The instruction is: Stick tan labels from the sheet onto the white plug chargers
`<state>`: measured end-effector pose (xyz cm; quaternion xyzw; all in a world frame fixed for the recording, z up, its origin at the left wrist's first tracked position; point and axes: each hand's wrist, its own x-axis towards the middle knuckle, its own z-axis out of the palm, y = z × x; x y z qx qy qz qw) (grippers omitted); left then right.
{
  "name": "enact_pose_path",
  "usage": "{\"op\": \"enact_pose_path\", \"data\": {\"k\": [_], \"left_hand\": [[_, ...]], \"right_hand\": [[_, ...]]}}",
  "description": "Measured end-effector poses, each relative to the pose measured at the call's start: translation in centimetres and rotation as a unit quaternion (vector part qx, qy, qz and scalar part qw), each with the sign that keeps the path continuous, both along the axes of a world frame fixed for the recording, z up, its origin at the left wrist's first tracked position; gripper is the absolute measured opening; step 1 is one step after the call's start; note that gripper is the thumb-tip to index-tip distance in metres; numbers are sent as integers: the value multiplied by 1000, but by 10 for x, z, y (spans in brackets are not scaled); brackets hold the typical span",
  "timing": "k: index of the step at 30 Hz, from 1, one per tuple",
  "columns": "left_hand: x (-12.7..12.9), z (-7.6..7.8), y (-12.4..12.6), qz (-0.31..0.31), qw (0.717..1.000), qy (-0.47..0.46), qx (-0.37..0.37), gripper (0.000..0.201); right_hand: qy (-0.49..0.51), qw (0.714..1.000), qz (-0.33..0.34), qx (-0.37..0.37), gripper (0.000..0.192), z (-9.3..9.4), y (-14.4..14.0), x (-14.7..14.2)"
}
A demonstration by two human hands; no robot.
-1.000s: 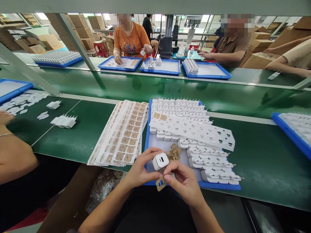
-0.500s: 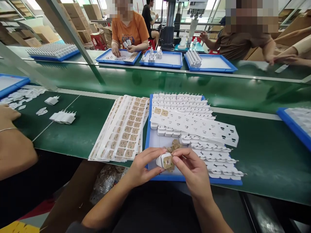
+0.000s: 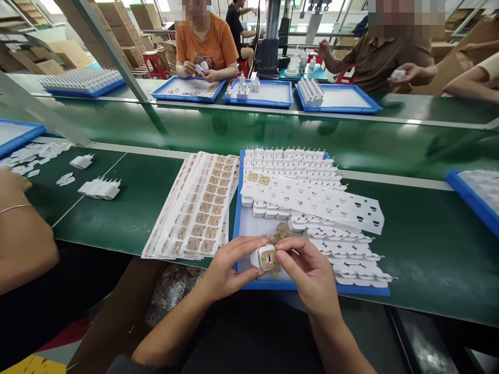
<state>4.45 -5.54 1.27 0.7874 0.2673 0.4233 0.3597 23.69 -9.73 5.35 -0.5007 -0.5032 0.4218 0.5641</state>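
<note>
Right now your left hand [image 3: 226,272] has its grip clamped on a white charger [image 3: 262,257], thumb on top and fingers under it, held just above the near edge of the blue tray [image 3: 238,208]. Your right hand [image 3: 312,278] pinches a tan sticker [image 3: 270,259] flat against the charger's face, thumb and forefinger closed on it. Both hands meet at the charger, over the tray's front left corner. A small heap of loose tan stickers [image 3: 278,234] lies in the tray just behind the charger. Rows of white chargers [image 3: 290,161] fill the back and right of the tray, and a white backing sheet [image 3: 312,200] with punched holes lies across them, its right end hanging past the tray rim. Left of the tray, touching it, a fanned stack of sticker sheets [image 3: 198,208] rests on the green counter [image 3: 136,208]. Further left a short row of chargers [image 3: 99,188] sits on the counter, near a co-worker's arm [image 3: 23,234]. Across the belt [image 3: 273,140], other people work at more blue trays [image 3: 261,96].
</note>
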Motion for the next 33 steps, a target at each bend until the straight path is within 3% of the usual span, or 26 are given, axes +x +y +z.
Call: {"op": "enact_pose_path", "data": {"k": [12, 27, 33], "left_hand": [[0, 0, -1, 15, 1000, 1, 10, 48], [-3, 3, 0, 13, 1000, 1, 21, 51], [-3, 1, 1, 21, 999, 0, 33, 49]], "right_hand": [[-84, 995, -45, 20, 8, 1, -3, -8], [-130, 989, -54, 55, 2, 2, -1, -14], [-211, 971, -54, 104, 5, 2, 1, -15]]}}
